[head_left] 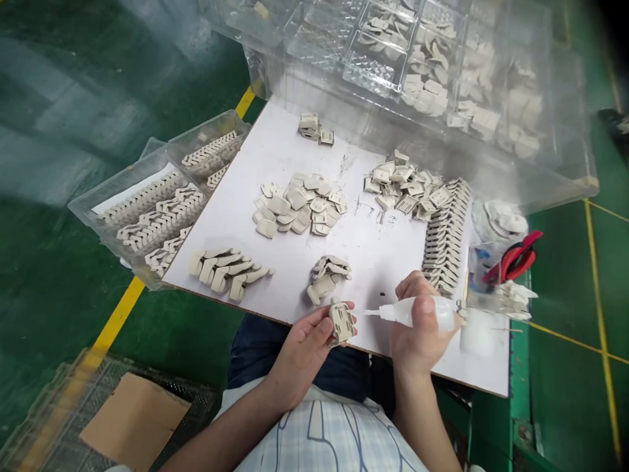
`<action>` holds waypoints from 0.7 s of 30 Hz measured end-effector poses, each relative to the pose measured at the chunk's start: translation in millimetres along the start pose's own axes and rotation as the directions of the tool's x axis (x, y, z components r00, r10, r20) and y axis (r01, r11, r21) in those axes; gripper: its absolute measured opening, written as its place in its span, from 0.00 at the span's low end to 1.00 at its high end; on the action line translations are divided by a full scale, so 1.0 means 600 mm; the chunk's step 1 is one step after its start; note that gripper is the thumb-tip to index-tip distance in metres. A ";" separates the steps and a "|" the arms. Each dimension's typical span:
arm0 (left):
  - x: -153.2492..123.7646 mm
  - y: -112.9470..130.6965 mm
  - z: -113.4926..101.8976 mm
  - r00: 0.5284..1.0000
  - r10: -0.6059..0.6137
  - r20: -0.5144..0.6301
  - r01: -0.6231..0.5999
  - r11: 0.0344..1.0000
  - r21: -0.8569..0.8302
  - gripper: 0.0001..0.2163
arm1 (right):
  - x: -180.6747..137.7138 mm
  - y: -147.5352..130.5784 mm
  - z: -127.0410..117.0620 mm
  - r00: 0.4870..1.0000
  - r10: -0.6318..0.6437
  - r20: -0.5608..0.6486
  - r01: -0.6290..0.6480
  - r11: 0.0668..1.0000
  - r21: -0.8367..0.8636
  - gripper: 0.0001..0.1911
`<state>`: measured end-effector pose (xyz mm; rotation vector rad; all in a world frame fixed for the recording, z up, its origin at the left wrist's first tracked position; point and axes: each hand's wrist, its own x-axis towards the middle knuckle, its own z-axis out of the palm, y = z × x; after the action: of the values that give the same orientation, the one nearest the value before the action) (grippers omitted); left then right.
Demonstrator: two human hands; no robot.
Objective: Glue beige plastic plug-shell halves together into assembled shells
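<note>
Left grip (305,342) pinched plastic part (341,322), likely light and stiff, at its sides; right grip (419,335) wrapped squeeze bottle (401,311), probably soft, best held mid-body.

I have the left hand (301,351) pinching a beige part (341,322) at the worktop's (381,265) near edge; right hand (417,342) grips a white squeeze bottle (403,313), nozzle (366,312) pointed at the part. I see angled pieces (226,270) by the near-left corner, a stacked row (445,239) along the right edge, red-handled tool (514,259) beyond.
</note>
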<state>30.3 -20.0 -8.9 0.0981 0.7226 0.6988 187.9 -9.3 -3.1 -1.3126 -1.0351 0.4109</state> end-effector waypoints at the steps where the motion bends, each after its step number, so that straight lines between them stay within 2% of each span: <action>1: 0.001 -0.001 0.000 1.000 0.005 0.004 -0.005 1.000 0.002 0.20 | -0.001 0.001 0.000 1.000 -0.008 0.001 0.008 1.000 -0.014 0.26; 8: 0.000 -0.002 0.004 0.999 0.027 0.028 -0.028 0.999 0.029 0.20 | -0.002 0.000 0.009 0.999 -0.036 0.028 0.037 0.999 -0.028 0.25; 17: -0.001 0.000 0.005 1.000 0.025 0.015 -0.026 0.999 0.028 0.20 | -0.005 -0.006 0.011 0.999 0.027 0.024 -0.025 0.997 -0.069 0.26; 21: 0.001 -0.001 0.002 1.000 0.022 0.020 -0.023 1.000 0.020 0.19 | -0.004 -0.006 0.010 1.000 0.016 0.023 -0.015 0.998 -0.058 0.26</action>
<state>31.9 -20.0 -8.6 0.1316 0.7109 0.7110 180.5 -8.4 -1.4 -1.3705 -1.0637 0.4116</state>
